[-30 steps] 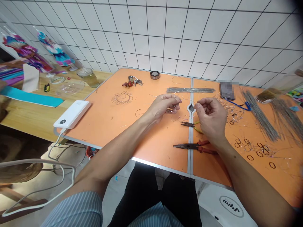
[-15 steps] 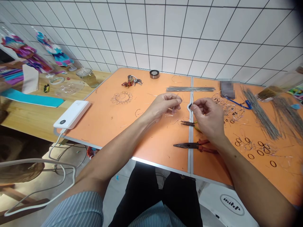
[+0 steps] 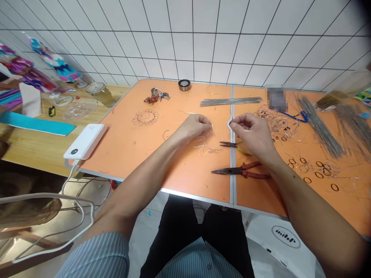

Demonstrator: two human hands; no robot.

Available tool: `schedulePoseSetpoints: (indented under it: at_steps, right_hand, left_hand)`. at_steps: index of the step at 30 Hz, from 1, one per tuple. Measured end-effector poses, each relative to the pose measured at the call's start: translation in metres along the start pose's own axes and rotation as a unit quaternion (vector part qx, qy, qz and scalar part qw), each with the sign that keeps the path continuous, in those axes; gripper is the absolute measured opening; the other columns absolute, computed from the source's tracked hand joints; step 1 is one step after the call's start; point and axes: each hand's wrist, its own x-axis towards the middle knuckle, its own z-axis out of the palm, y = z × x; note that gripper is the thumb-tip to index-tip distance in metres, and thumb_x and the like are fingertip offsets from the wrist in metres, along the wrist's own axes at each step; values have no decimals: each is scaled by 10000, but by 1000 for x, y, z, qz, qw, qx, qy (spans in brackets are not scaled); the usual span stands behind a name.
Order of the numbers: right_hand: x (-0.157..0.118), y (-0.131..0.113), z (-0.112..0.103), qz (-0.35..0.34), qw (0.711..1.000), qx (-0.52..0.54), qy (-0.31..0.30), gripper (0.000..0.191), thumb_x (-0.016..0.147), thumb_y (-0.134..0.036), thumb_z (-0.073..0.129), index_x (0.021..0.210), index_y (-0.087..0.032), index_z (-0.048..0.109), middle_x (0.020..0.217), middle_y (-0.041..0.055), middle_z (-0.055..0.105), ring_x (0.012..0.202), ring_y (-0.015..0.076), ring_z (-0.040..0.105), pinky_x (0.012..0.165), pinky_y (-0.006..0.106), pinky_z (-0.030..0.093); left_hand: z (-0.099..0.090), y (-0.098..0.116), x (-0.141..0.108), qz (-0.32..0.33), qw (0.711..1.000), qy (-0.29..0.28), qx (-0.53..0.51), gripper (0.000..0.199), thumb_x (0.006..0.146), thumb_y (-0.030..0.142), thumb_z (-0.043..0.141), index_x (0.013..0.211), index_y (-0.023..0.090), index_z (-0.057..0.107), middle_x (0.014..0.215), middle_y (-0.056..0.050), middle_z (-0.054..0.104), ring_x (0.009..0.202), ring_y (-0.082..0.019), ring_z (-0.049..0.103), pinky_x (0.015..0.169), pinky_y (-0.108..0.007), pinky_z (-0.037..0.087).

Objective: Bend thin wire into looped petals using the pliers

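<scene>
My left hand [image 3: 194, 126] is closed in a pinch over the orange table, left of its metal seam. A thin wire [image 3: 212, 128] shows at its fingertips. Beneath it lie loose wire pieces bent into a partial ring [image 3: 213, 149]. My right hand [image 3: 252, 134] also pinches, just over the seam by the white rounded catch [image 3: 228, 123]; whatever is between its fingers is too small to make out. Small pliers with yellow handles [image 3: 228, 144] lie below that hand, partly covered. Nearer me are long-nose pliers with red handles [image 3: 236, 171].
A flower-like wire ring [image 3: 145, 117], keys [image 3: 158, 95], a tape roll [image 3: 184, 85] and a straight wire bundle [image 3: 230, 101] lie on the table. Tangled wires [image 3: 282, 125], dark rings [image 3: 319, 175] and more wire bundles [image 3: 321, 127] spread rightward. A white power bank [image 3: 86, 141] sits at the left.
My left hand has moved slightly left and its fingers have closed together. The bent wire pieces now show below it. My right hand has stayed nearly in place, still pinching, while the view shifted a little.
</scene>
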Motion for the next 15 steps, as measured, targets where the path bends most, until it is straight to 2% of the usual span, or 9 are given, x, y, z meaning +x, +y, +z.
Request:
schedulePoseSetpoints:
  at_steps: [2,3,4,5,7,8,10,15]
  right_hand:
    - [0,-1,2,8,1000,24,-17,64,896,-283,825,880,-280,763,858,39,767,767,230,686,715,402,555]
    - [-1,-2,3,8,999,31,-19,64,896,-292,827,883,-283,766,854,38,763,768,230,687,711,401,558]
    - [-3,-3,5,5,999,36,-19,63,895,-299,830,885,-287,768,852,36,762,767,228,688,708,401,561]
    - [-4,-4,6,2,999,42,-17,65,894,-302,832,887,-288,769,854,35,764,766,226,690,708,400,567]
    - [-8,-6,10,-3,999,50,-19,80,896,-312,842,888,-288,766,864,36,771,766,223,693,707,400,578]
    - [-9,-7,11,-4,998,52,-21,93,900,-323,848,886,-287,763,871,37,775,770,223,694,707,399,583]
    - [-11,-8,14,-3,998,53,-28,133,911,-360,865,886,-286,757,879,38,777,778,221,692,700,394,586]
    - [-12,-9,16,-4,997,61,-37,209,917,-402,903,891,-271,743,882,35,774,787,207,681,690,368,571]
  left_hand:
    - [2,-1,1,116,984,123,52,152,811,47,826,808,186,766,860,-29,748,795,-149,625,781,-307,500]
    - [3,0,0,169,971,159,51,142,811,54,830,855,184,794,954,-40,780,890,-159,656,852,-309,519]
    - [6,0,-2,193,971,136,26,81,856,109,828,888,182,813,977,-42,792,905,-160,668,874,-310,530]
    - [9,1,-5,195,977,88,-13,16,902,193,834,911,181,828,958,-41,793,884,-157,669,861,-306,536]
    - [16,2,-12,174,980,-16,-92,180,905,343,908,955,177,859,986,-47,813,870,-149,678,828,-289,541]
    - [19,3,-15,167,979,-39,-111,216,897,379,929,945,179,864,971,-44,810,851,-139,666,810,-277,534]
    - [26,3,-20,153,978,-55,-131,246,890,408,956,910,182,860,910,-29,787,799,-118,632,772,-258,517]
    - [34,2,-22,113,975,-33,-188,338,825,361,1036,875,191,748,825,1,749,740,-103,634,708,-236,511]
